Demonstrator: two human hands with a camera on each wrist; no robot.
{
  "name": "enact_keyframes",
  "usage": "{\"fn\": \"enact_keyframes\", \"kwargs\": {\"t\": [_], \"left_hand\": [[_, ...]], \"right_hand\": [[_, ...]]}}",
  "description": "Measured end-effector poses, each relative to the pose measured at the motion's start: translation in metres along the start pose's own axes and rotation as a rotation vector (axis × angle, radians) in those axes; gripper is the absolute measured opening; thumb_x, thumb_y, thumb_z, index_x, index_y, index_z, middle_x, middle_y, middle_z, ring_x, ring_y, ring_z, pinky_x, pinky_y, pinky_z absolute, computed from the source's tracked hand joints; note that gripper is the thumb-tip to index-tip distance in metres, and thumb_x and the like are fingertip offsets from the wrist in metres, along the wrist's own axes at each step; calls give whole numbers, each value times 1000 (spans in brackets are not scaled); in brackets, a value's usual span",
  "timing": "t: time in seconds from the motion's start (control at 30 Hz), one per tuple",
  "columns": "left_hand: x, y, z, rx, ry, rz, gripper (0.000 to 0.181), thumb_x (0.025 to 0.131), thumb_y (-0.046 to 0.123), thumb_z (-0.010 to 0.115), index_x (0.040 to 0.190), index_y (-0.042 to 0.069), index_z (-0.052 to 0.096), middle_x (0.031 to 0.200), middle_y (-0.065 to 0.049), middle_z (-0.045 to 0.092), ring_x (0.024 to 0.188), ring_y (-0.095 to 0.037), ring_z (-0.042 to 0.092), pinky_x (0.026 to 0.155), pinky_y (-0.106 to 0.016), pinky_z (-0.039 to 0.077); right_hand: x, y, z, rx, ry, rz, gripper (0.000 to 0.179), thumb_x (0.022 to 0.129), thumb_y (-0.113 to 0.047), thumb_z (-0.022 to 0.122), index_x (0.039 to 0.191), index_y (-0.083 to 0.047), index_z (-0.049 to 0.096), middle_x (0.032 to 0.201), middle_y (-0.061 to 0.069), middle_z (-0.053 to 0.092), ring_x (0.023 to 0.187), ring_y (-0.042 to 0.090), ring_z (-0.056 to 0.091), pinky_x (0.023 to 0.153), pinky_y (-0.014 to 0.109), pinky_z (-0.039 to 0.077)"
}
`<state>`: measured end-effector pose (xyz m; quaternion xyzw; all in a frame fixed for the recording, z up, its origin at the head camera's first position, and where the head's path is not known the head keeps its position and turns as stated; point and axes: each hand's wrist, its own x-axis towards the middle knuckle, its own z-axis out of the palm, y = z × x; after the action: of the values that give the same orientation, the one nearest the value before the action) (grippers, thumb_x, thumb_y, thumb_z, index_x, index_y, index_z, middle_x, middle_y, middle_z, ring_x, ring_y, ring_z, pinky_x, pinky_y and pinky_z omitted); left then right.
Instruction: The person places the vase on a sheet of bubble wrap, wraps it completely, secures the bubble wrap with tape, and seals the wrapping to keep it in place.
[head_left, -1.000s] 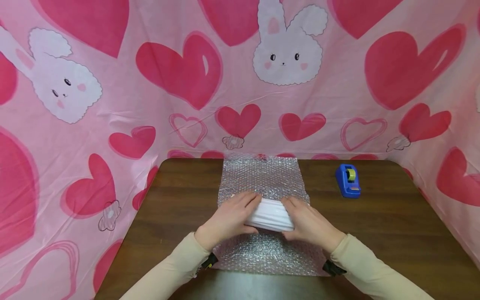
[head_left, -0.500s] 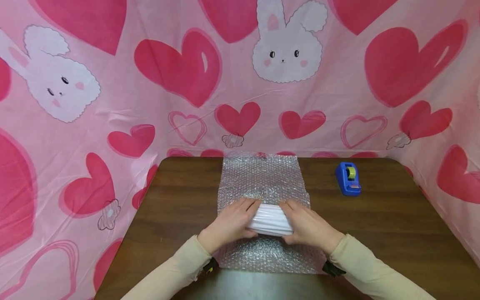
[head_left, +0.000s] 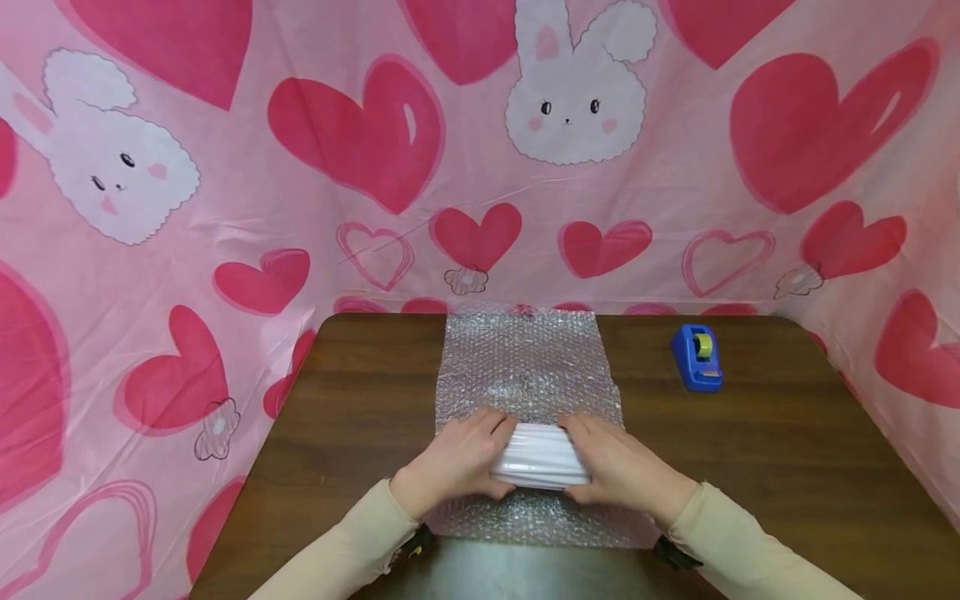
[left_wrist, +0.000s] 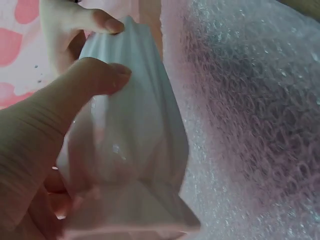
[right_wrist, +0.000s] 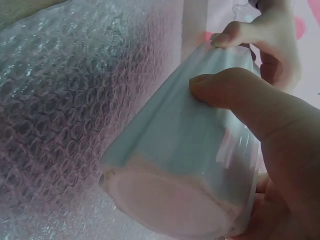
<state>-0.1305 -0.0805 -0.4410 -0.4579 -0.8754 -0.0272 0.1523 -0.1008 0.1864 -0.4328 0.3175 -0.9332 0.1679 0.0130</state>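
Two hands share one load: your left hand (head_left: 457, 457) is curled round one end of a white fluted vessel (head_left: 540, 456) and your right hand (head_left: 626, 467) round the other, so neither is free. Over the last second you have drawn the vessel toward yourself and squared it up from a slight slant, and it now lies sideways across the near part of the bubble wrap (head_left: 525, 358). That leaves a longer stretch of sheet bare beyond it and a shorter one on your side; I'd judge you are settling its position, with the near end of the sheet the easier to reach. Your left wrist view shows an angular, flared rim (left_wrist: 132, 212), and your right wrist view a flat round end (right_wrist: 170, 200). Whether the vessel rests on the wrap or hangs just above it, I cannot tell. None of the sheet is folded over it yet. On the table (head_left: 360, 392), the blue tape dispenser (head_left: 697, 358) sits off to your right, well apart from your hands, where it was a second ago.
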Motion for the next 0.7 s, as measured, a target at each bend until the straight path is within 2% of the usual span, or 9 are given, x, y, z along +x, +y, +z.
{"fn": "enact_keyframes", "kwargs": {"t": [0.2, 0.33, 0.5, 0.7], "left_hand": [[-4, 2, 2, 0, 8, 16, 83, 66, 59, 90, 124, 5, 65, 112, -5, 69, 101, -19, 65, 70, -32, 59], [-5, 4, 3, 2, -2, 13, 81, 66, 60, 89, 122, 6, 66, 111, -4, 69, 99, -18, 65, 69, -30, 59], [-7, 9, 7, -3, -41, 18, 76, 68, 61, 87, 119, 8, 65, 107, -2, 68, 94, -16, 63, 70, -29, 58], [-12, 12, 13, -19, -82, 13, 76, 69, 63, 86, 118, 11, 64, 108, 0, 67, 98, -16, 63, 71, -29, 58]], "right_hand": [[-6, -2, -1, 4, -34, 27, 81, 72, -36, 96, 132, 0, 56, 118, 8, 64, 104, 22, 62, 89, 46, 55], [-9, -4, 1, 6, -26, 12, 76, 71, -35, 96, 129, -3, 57, 114, 4, 62, 101, 18, 59, 87, 43, 55], [-13, -5, 5, -4, -32, 4, 75, 71, -36, 96, 127, -4, 58, 111, 2, 62, 98, 15, 59, 83, 41, 55], [-17, -5, 12, -2, -49, -17, 74, 72, -37, 95, 127, -6, 56, 110, 1, 61, 96, 14, 59, 82, 40, 55]]}}
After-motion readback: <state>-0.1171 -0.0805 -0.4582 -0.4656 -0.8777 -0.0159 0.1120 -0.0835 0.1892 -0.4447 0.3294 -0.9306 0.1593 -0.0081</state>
